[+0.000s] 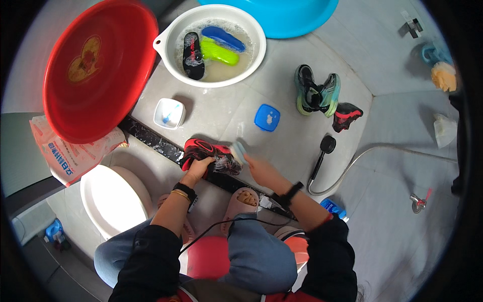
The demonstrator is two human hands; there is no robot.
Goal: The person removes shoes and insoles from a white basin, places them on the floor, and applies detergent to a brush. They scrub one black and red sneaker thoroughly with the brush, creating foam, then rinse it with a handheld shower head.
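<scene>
My left hand [199, 170] grips a black and red sneaker [220, 153], its toe pointing right and streaked with whitish suds. A pale scrub brush [239, 152] is in my right hand [260, 168], its bristle side against the toe of that shoe. The brush and right fingers look slightly blurred. Beyond the shoe lies a blue plastic lid [267, 117] with a whitish clump on it. Left of the lid stands a small white tub [169, 113] with something blue and white inside.
A white basin [256, 56] holds sudsy water and insoles [219, 52]. A red basin [124, 87] leans at left; a blue basin [279, 22] stands behind. More shoes [317, 92], a shower head [327, 144] with hose [349, 171], and a blue bottle [333, 207] lie right. A dark channel [151, 137] crosses the floor.
</scene>
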